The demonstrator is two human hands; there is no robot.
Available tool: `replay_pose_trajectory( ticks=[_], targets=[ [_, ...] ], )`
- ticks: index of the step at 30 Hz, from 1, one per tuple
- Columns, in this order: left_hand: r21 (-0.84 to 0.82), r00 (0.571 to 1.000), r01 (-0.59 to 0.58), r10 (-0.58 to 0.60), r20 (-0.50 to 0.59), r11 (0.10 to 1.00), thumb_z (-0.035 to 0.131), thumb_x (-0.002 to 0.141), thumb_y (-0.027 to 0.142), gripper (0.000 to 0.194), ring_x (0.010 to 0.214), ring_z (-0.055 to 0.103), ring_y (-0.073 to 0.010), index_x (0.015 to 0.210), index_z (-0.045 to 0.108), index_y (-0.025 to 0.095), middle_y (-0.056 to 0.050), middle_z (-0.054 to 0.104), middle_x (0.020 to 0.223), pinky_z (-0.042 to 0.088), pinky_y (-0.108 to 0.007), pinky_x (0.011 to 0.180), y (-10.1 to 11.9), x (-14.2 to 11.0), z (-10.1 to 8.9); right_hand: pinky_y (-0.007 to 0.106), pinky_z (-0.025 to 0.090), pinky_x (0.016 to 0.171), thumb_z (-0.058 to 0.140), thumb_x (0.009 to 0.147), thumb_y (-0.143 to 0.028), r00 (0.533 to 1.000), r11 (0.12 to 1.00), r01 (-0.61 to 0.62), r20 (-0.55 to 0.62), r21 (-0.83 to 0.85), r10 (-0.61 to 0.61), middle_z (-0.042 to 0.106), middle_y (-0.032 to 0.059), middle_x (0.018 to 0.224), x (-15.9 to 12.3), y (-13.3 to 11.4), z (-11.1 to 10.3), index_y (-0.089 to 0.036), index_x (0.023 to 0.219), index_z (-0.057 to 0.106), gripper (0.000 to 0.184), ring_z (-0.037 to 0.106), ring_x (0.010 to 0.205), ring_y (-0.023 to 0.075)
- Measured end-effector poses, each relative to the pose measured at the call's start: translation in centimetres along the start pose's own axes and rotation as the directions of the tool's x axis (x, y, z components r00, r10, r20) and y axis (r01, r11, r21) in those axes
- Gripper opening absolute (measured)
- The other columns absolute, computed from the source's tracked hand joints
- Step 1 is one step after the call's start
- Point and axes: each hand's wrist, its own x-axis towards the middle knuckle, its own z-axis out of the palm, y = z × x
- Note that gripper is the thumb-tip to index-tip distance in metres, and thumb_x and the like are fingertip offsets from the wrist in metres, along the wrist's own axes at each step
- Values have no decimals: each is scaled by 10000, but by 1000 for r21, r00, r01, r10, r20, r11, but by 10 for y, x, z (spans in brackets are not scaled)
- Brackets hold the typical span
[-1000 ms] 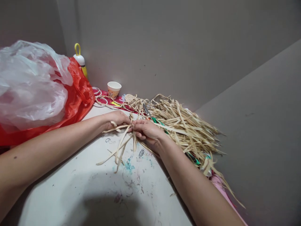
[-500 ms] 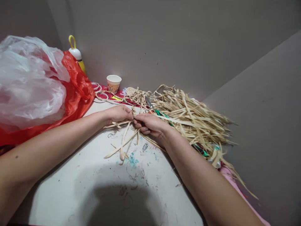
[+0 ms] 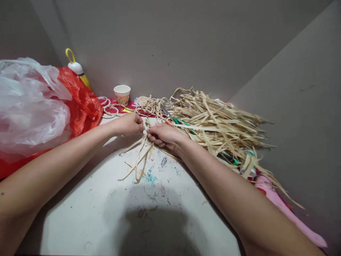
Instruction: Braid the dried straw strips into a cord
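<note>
Both my hands meet over the white tabletop [image 3: 106, 199], pinching pale dried straw strips [image 3: 140, 158] whose loose ends fan down toward me. My left hand [image 3: 129, 124] is closed, fingertips at the upper left of the gathered strips. Close beside it, my right hand [image 3: 165, 136] is closed around the same strips, its thumb on top. A short braided piece [image 3: 148, 122] sticks up just behind the fingertips. Beyond lies a tangle of braided straw cord [image 3: 153, 105]. Green-handled scissors [image 3: 181, 122] rest against a big heap of straw strips [image 3: 218, 122] right of my hands.
At the left bulge a clear plastic bag [image 3: 32, 110] and a red bag [image 3: 82, 103], with a yellow-and-white bottle [image 3: 77, 69] behind. A paper cup [image 3: 122, 95] and white rings [image 3: 110, 112] stand near the wall. Something pink [image 3: 290, 213] lies at the right edge.
My left hand has shifted slightly up and away from the right, its fingers now pinched at the strips' edge. The right hand keeps its grip. The whole view has turned a little.
</note>
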Motion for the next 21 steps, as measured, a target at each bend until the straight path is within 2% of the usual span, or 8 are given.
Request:
replay_pose_trajectory(
  ticks=[3, 6, 9, 11, 15, 18, 20, 21],
  targets=[
    [133, 998, -57, 61, -21, 989, 488, 726, 194, 176, 470, 394, -87, 566, 554, 165, 24, 481, 492, 276, -212, 474, 10, -6, 7, 142, 136, 274, 457, 792, -116, 1000, 1000, 18, -19, 23, -18, 389, -48, 406, -1, 0, 0, -133, 579, 479, 215, 261, 280, 17],
    [281, 996, -67, 80, -34, 957, 422, 793, 247, 240, 651, 548, -148, 774, 642, 154, -66, 660, 748, 358, -223, 579, 16, -12, 22, 140, 134, 273, 463, 793, -122, 1000, 996, 21, -6, 92, -21, 396, -42, 410, -2, 0, -2, -143, 540, 424, 257, 265, 284, 16],
    [430, 998, -28, 51, -44, 903, 360, 840, 275, 335, 816, 616, -233, 963, 641, 140, -156, 683, 946, 406, -280, 680, 20, -17, 35, 132, 129, 275, 478, 789, -124, 1000, 987, 11, 6, 161, -13, 397, -47, 413, -1, 0, -2, -151, 541, 395, 262, 259, 288, 13],
    [494, 999, -7, 29, -36, 870, 351, 845, 249, 334, 832, 631, -264, 999, 620, 125, -176, 682, 925, 421, -315, 702, 20, -19, 42, 129, 127, 275, 484, 778, -119, 1000, 985, 18, 4, 172, -19, 386, -49, 401, -1, 0, -2, -152, 536, 394, 260, 256, 289, 15],
    [551, 1000, -30, 27, 15, 834, 377, 820, 159, 302, 838, 645, -270, 1027, 593, 116, -156, 676, 800, 438, -330, 732, 18, -24, 53, 130, 133, 278, 494, 756, -96, 999, 991, 42, 9, 127, -43, 349, -54, 372, -1, 1, -1, -147, 501, 395, 279, 255, 285, 15],
    [574, 997, -68, 42, 58, 816, 371, 796, 102, 385, 830, 645, -289, 1137, 549, 85, -161, 668, 765, 438, -347, 713, 17, -32, 58, 126, 136, 284, 491, 761, -78, 999, 991, 23, 26, 135, -26, 381, -53, 405, -2, 1, -2, -109, 575, 502, 189, 252, 287, 8],
    [542, 995, -90, 54, 81, 835, 375, 775, 72, 376, 807, 637, -307, 1092, 577, 73, -169, 659, 747, 427, -371, 700, 20, -40, 58, 122, 134, 286, 490, 772, -74, 999, 989, 2, 40, 145, -8, 391, -54, 425, -2, 1, -2, -81, 658, 567, 138, 244, 291, 3],
    [450, 996, -80, 49, 79, 890, 412, 747, 58, 317, 783, 630, -308, 984, 620, 87, -155, 646, 702, 419, -373, 698, 22, -45, 56, 120, 134, 286, 491, 775, -73, 999, 989, -4, 43, 149, -2, 389, -55, 429, -2, 1, -3, -73, 680, 581, 131, 239, 292, 1]
  ],
)
